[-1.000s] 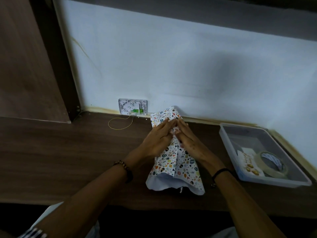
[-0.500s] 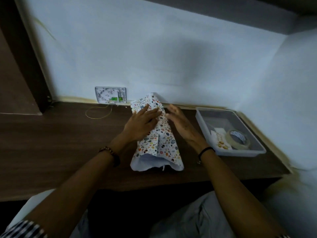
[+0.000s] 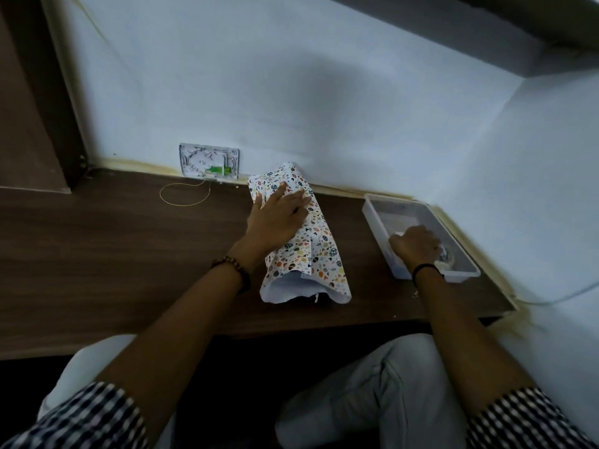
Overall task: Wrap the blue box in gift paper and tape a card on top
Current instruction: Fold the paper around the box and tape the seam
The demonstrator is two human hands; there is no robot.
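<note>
Left hand's point(image 3: 275, 218) spread fingers point(image 3: 291, 199) pin the white patterned gift paper point(image 3: 319, 254); right hand point(image 3: 416, 246), grasp unclear, has moved into the clear plastic tray point(image 3: 372, 210), ahead of sealing.

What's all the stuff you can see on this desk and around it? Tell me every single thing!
wrapped parcel: one, white paper with colourful spots, middle of the desk, near end open
tray: one, clear plastic, right side of the desk
tape roll: one, pale and blurred, in the tray by the right hand
wall plate: one, white, on the wall at desk level
wire loop: one, yellow, on the desk below the wall plate
desk: one, dark brown wood
left hand: straight fingers pressing the parcel; beaded bracelet
right hand: inside the tray, grip unclear; black band
</note>
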